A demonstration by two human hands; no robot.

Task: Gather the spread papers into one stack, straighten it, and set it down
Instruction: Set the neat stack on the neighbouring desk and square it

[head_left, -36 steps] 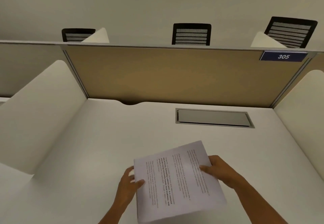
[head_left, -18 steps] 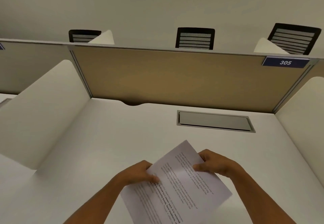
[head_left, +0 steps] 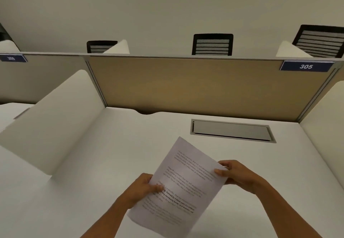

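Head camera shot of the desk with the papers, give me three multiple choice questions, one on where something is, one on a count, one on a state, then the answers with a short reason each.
1. Where is the metal cable hatch set?
A. In the desk top, beyond the papers
B. On the left divider
C. Under the papers

2. How many black chair backs show above the tan partition?
A. One
B. Three
C. Five

3. How are the papers held?
A. Lying flat, untouched
B. Gripped by one hand only
C. Gripped at both side edges, one hand each

Answers:
1 A, the hatch sits flush in the desk near the partition.
2 B, three backs rise behind its top rail.
3 C, the left hand and right hand each pinch an edge.
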